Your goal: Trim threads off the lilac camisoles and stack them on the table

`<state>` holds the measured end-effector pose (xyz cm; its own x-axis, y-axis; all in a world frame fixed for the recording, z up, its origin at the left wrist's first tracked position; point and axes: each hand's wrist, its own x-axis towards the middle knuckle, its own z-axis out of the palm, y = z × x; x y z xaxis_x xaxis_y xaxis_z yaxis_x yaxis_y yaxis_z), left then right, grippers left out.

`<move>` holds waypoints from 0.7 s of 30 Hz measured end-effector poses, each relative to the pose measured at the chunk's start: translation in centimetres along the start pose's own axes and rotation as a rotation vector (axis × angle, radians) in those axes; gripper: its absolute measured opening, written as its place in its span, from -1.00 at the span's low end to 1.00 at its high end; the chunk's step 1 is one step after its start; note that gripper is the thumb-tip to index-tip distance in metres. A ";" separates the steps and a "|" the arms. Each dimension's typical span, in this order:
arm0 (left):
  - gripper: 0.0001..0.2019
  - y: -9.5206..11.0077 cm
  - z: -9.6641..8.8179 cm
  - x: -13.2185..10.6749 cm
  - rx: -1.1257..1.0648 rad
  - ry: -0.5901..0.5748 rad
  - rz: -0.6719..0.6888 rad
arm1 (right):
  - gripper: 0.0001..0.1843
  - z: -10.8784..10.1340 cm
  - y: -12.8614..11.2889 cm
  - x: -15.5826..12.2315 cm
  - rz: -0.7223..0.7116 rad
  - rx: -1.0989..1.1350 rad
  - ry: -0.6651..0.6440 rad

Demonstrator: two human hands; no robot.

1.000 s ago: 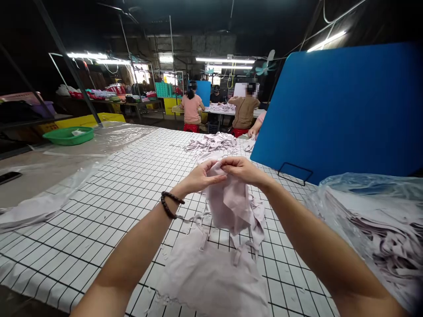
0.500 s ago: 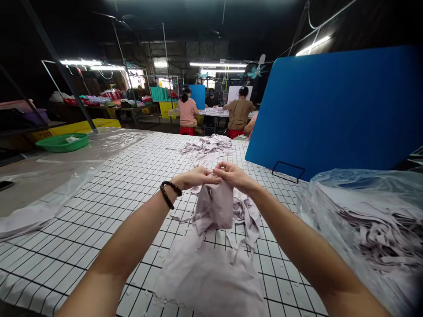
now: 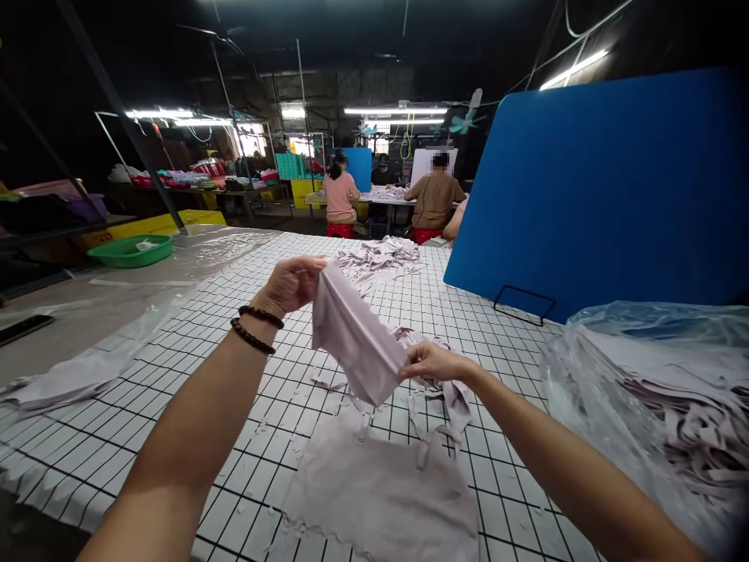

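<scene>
My left hand [image 3: 289, 283], with a dark bead bracelet on its wrist, pinches the upper end of a pale lilac fabric piece [image 3: 354, 336] and holds it raised above the table. My right hand [image 3: 430, 361] grips the lower end of the same piece, so the cloth stretches slantwise between the two hands. Beneath them a flat lilac fabric panel [image 3: 380, 492] lies on the white gridded table [image 3: 193, 367], with narrow straps and scraps [image 3: 445, 394] bunched just past my right hand.
A plastic bag of stacked lilac pieces [image 3: 661, 406] sits at the right. A blue board [image 3: 602, 187] stands behind it. More lilac cloth [image 3: 380, 254] is heaped farther up the table. A green basin [image 3: 132, 250] rests at left. Other people [image 3: 433, 199] sit at a far table.
My hands, together at the top of the cloth before, have drawn apart: the left went up and left, the right down and right, pulling the piece out between them.
</scene>
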<state>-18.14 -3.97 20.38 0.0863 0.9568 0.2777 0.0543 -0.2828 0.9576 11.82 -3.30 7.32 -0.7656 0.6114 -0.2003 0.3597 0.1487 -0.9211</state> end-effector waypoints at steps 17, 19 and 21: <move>-0.79 -1.5 -3.7 -4.9 0.796 -0.262 -0.042 | -0.70 -7.9 -5.7 -3.6 -0.028 -0.765 0.426; -0.81 -1.7 -3.7 -4.9 0.810 -0.199 -0.044 | -0.70 -7.7 -5.8 -3.6 -0.019 -0.683 0.409; -0.86 -2.0 -3.8 -4.7 0.811 -0.130 -0.041 | -0.69 -7.6 -5.7 -3.6 -0.024 -0.590 0.429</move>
<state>-22.40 -7.69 17.42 0.1803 0.9661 0.1850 0.7574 -0.2563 0.6005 16.57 -0.48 15.83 -0.5439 0.8356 0.0773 0.6659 0.4858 -0.5662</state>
